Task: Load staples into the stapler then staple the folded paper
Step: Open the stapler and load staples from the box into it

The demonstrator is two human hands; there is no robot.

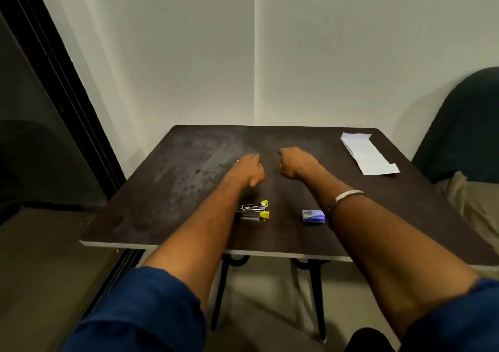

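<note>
**Stapler waits near the front edge, both hands empty above it**

The stapler (253,210), chrome with yellow ends, lies on the dark counter (167,189) close to the near edge, half tucked under the left forearm. Just to its right, apart from it, sits the small blue staple box (313,216), right beside the right forearm with its metal bangle (348,195). Over at the far right corner, well away from both, the folded paper (368,154) lies flat and white.

Now the hands. The left hand (247,168) is out past the stapler, over the middle of the counter, fingers curled loosely inward and pinching nothing. The right hand (295,164) mirrors it, knuckles forward, also loosely curled and empty. The two are near each other but not touching. Whether they rest on the surface or hover just over it, I cannot tell.

My read: nothing has begun. The staple box looks shut and the paper untouched. The layout makes sense, though: stapler and staples are set close together within easy reach for the loading step, and the paper is parked aside, out of the way until it is needed. Both hands would need to draw back toward the body to reach either one.
</note>
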